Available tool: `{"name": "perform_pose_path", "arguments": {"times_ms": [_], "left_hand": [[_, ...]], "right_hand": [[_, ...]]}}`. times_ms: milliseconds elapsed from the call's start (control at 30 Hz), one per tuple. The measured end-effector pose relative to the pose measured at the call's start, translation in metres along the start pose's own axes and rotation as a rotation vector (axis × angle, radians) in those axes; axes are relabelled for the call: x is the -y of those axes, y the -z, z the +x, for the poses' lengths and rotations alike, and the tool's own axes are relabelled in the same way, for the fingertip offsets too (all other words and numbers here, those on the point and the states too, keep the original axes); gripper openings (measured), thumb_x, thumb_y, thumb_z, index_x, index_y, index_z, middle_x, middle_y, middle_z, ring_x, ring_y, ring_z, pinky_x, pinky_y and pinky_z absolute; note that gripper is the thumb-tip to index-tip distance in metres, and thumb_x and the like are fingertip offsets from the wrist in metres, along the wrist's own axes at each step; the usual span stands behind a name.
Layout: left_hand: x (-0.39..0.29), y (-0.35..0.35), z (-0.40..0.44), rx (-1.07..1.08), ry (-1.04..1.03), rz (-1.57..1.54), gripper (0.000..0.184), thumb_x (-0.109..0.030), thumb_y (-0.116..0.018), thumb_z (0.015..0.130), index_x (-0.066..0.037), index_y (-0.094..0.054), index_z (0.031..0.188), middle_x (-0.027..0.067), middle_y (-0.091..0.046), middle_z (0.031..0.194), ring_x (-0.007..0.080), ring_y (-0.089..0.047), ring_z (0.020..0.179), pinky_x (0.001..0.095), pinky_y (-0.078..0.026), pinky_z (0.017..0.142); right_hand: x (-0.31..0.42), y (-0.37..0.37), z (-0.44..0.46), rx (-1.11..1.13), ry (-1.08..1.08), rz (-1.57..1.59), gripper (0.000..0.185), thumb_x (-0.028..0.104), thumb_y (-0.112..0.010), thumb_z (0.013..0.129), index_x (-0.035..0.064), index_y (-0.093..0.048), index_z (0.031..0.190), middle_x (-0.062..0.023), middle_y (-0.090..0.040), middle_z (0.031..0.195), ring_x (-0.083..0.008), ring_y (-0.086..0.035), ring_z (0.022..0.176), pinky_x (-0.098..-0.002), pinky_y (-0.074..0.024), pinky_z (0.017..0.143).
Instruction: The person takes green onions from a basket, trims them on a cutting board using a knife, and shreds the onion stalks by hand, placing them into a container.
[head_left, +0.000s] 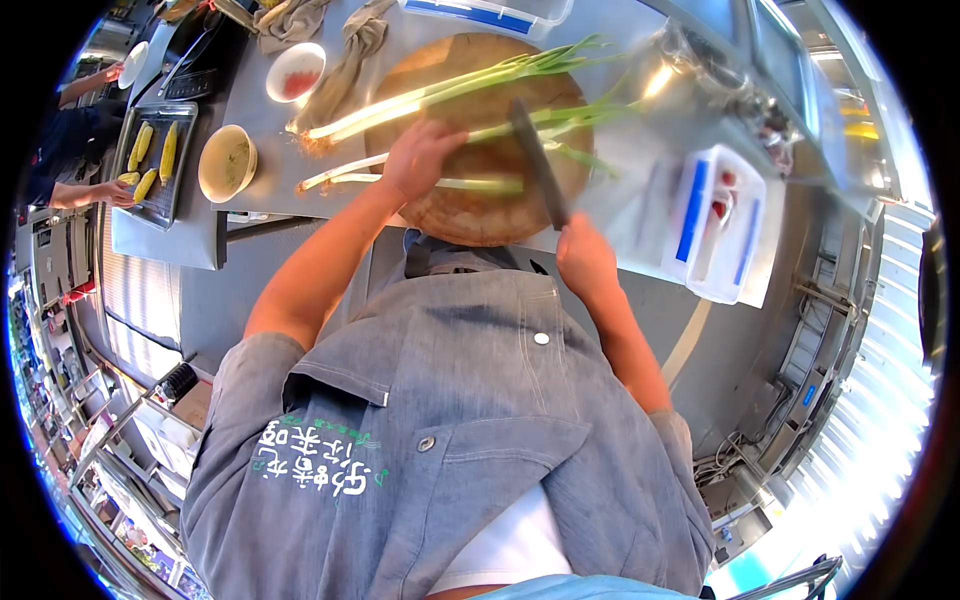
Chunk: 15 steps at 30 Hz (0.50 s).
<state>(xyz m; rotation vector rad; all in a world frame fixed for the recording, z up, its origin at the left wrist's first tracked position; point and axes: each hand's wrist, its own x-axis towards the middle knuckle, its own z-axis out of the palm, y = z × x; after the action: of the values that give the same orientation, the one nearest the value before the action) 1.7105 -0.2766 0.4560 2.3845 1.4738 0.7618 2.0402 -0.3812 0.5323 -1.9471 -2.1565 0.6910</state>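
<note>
My left hand (425, 158) is closed on a green onion (494, 129) lying across the round wooden chopping board (455, 218). The fingers press down on the stalk, and its root end sticks out to the left. In my right hand (587, 258) is the handle of a knife (537, 160). Its blade slants up and left over the board, crossing the green leaves. Beyond my left hand a bunch of several green onions (425, 98) lies with roots to the left. A shorter piece of green onion (485, 185) rests nearer to me.
Left of the board stand a tan bowl (227, 163), a white bowl (296, 73) with red contents and a grey cloth (362, 35). A white plastic container (722, 225) sits at the right. Further left, another person's hand (112, 193) touches corn in a tray (180, 195).
</note>
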Motion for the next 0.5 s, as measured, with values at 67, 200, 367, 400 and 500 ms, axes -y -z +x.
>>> {"name": "perform_pose_path", "arguments": {"times_ms": [67, 200, 367, 400, 500], "left_hand": [[0.0, 0.004, -0.002, 0.066, -0.034, -0.053, 0.037, -0.001, -0.062, 0.086, -0.012, -0.079, 0.117, 0.0089, -0.069, 0.106, 0.0307, -0.066, 0.105, 0.0415, -0.054, 0.093], [-0.005, 0.021, 0.001, 0.192, 0.013, -0.167, 0.028, -0.003, -0.066, 0.087, -0.01, -0.079, 0.112, 0.0089, -0.07, 0.113, 0.031, -0.066, 0.108, 0.0414, -0.054, 0.094], [0.013, 0.01, 0.038, -0.09, 0.045, 0.085, 0.023, -0.007, -0.073, 0.087, -0.009, -0.077, 0.109, 0.0099, -0.07, 0.124, 0.0332, -0.066, 0.113, 0.0427, -0.054, 0.097], [0.025, 0.001, 0.044, -0.169, -0.016, 0.137, 0.028, -0.01, -0.073, 0.086, -0.01, -0.074, 0.114, 0.0104, -0.069, 0.125, 0.0333, -0.065, 0.114, 0.0444, -0.053, 0.098], [0.032, -0.007, 0.056, -0.135, 0.046, 0.138, 0.035, -0.012, -0.075, 0.086, -0.011, -0.071, 0.12, 0.0097, -0.068, 0.123, 0.0328, -0.064, 0.116, 0.0457, -0.052, 0.099]], "right_hand": [[-0.009, 0.001, -0.005, -0.003, 0.014, -0.017, 0.016, 0.018, -0.054, 0.103, 0.0029, -0.051, 0.103, -0.0256, -0.067, 0.081, -0.0512, -0.064, 0.079, -0.0602, -0.0484, 0.069], [-0.029, 0.011, -0.025, 0.015, -0.037, 0.061, 0.017, 0.019, -0.055, 0.103, 0.0026, -0.05, 0.104, -0.0263, -0.067, 0.082, -0.0518, -0.064, 0.08, -0.0604, -0.0485, 0.07], [-0.029, 0.009, -0.032, 0.055, -0.144, 0.041, 0.017, 0.02, -0.055, 0.103, 0.0031, -0.049, 0.104, -0.0263, -0.068, 0.082, -0.0524, -0.064, 0.081, -0.0611, -0.0486, 0.072], [-0.027, 0.009, -0.03, 0.047, -0.142, 0.046, 0.017, 0.02, -0.055, 0.103, 0.0031, -0.049, 0.104, -0.0263, -0.068, 0.082, -0.0524, -0.064, 0.081, -0.0611, -0.0486, 0.072], [-0.021, 0.009, -0.033, 0.022, -0.157, 0.098, 0.017, 0.019, -0.054, 0.103, 0.0035, -0.049, 0.103, -0.0259, -0.068, 0.08, -0.0521, -0.064, 0.08, -0.0612, -0.0486, 0.071]]}}
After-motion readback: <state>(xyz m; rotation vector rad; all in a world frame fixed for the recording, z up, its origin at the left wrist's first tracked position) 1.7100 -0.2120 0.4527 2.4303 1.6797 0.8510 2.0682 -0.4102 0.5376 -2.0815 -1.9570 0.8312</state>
